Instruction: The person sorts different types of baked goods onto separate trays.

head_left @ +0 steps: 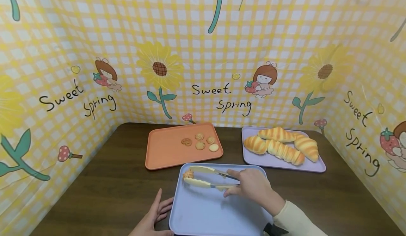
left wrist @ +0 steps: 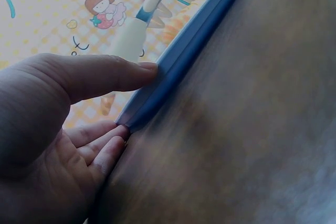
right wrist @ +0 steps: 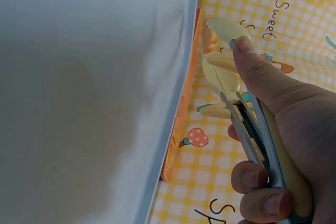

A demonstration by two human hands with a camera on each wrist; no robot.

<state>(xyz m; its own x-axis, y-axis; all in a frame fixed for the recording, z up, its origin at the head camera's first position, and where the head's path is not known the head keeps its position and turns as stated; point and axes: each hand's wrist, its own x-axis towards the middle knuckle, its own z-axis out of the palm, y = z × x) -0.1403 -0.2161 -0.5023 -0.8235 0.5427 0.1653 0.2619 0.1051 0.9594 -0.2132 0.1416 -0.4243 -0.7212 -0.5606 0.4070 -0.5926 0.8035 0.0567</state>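
In the head view my right hand (head_left: 255,186) grips a pair of tongs (head_left: 219,185) with cream-coloured tips over the blue tray (head_left: 219,215). A small browned swirl cookie (head_left: 188,174) sits between the tong tips near the tray's back left corner. The right wrist view shows the thumb and fingers wrapped round the tongs' handles (right wrist: 286,166), with the cookie (right wrist: 211,39) at the far tips. Along the tray's left edge lies my left hand (head_left: 155,215), its fingers fairly straight. In the left wrist view its thumb and fingertips touch the tray's rim (left wrist: 173,72).
Behind the blue tray, an orange tray (head_left: 165,151) carries several small cookies (head_left: 200,145) on its right half. A lilac tray (head_left: 282,163) at the back right bears several bread loaves (head_left: 283,150). Patterned yellow cloth (head_left: 203,53) encloses the dark wooden table (head_left: 104,190) at the back and sides.
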